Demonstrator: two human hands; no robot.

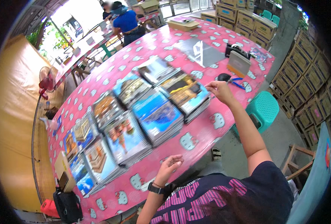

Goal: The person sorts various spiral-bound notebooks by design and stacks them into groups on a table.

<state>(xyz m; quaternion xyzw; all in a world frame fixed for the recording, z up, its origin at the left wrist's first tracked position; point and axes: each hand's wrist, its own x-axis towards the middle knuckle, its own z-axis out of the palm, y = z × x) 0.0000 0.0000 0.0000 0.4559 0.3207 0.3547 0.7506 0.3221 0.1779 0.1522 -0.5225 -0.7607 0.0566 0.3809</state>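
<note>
Several stacks of spiral-bound notebooks with photo covers lie in two rows across the table. My right hand [220,92] is at the right end of the near row, its fingers pinched at the corner of the notebook stack with a yellow and brown cover [184,93]. Whether a page or cover edge is between those fingertips cannot be made out. My left hand [169,168], with a dark watch at the wrist, hovers by the near table edge. It is empty, fingers loosely apart. Closest to it are the stack with a blue cover [156,114] and the stack with red figures [126,138].
The pink patterned tablecloth [187,142] covers the long table. Toward its right end are a clear sheet [201,51], a tape dispenser [237,50], an upright block of cards [239,64] and blue-handled pliers [237,83]. A green stool [263,108] stands beside it; cartons [300,71] are piled behind.
</note>
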